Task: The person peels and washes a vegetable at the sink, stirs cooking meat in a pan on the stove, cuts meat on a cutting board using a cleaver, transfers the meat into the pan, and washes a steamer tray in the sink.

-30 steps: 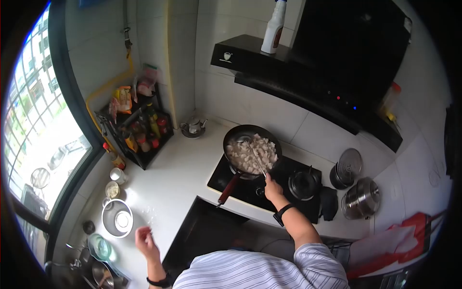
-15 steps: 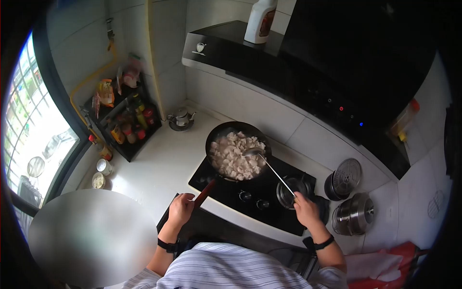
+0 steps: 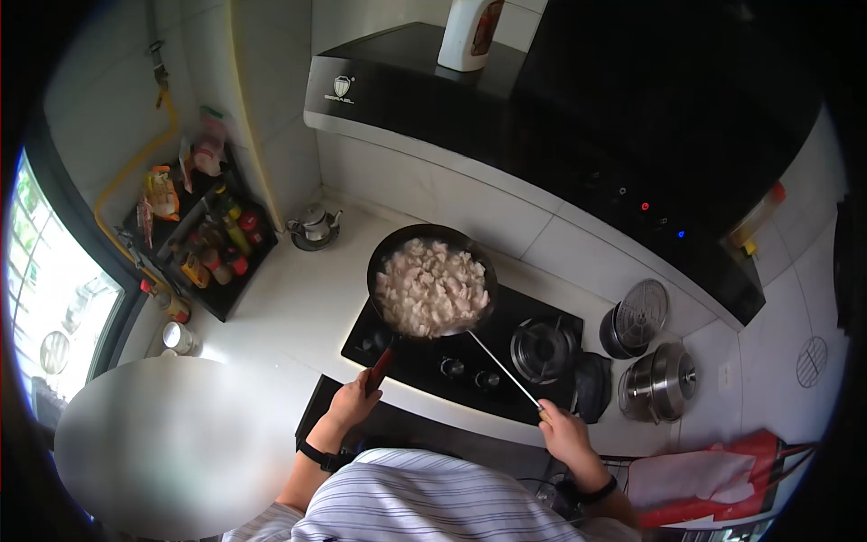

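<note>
A dark wok (image 3: 377,312) sits on the left burner of the black gas stove (image 3: 424,370), full of pale chunks of meat (image 3: 432,287). My left hand (image 3: 355,403) is wrapped round the wok's reddish-brown handle (image 3: 380,369). In my right hand (image 3: 566,435) is the end of a long-handled metal ladle (image 3: 506,369). Its shaft slants up and left to the near rim of the wok, where the bowl is mostly hidden among the meat.
Right of the wok is a bare burner (image 3: 545,350). Steel pots (image 3: 659,384) stand at the counter's right end. A small metal pot (image 3: 313,224) and a seasoning rack (image 3: 212,239) are at the back left. The range hood (image 3: 452,135) overhangs the stove.
My right hand has drawn the ladle down and toward me, from the middle of the meat to the wok's near edge. My left hand still grips the handle. The view has shifted slightly.
</note>
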